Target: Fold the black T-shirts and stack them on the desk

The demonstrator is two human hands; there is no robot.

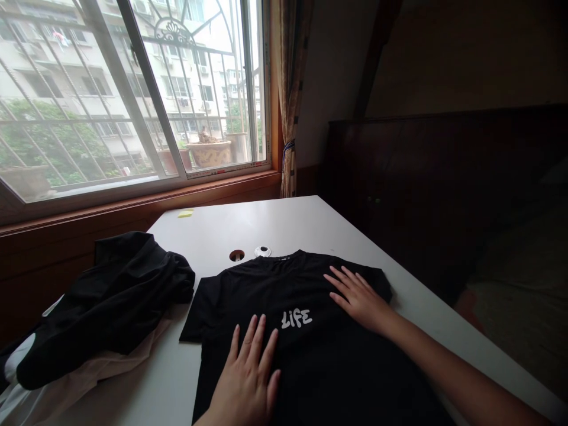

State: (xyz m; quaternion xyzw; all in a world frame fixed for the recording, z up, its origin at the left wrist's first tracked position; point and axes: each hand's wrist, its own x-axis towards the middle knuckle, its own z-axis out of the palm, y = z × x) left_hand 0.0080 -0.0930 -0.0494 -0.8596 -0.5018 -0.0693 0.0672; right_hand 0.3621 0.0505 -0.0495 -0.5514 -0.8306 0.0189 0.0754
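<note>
A black T-shirt (261, 290) with white lettering on its chest lies spread out on the white table (284, 222), its neckline toward the far side. My left hand (251, 373) rests on the lower left of the shirt, fingers spread. Farther up, near the right sleeve, my right hand (355, 296) lies flat on the cloth with its fingers apart. Neither hand grips the fabric. The shirt's lower hem is out of view.
Left of the shirt is a heap of dark and pale clothes (119, 296). Beyond the collar are a round hole (236, 255) and a white ring (263, 251) in the tabletop. A yellow note (185, 213) lies near the window (186, 89). A curtain (290, 100) hangs beside it.
</note>
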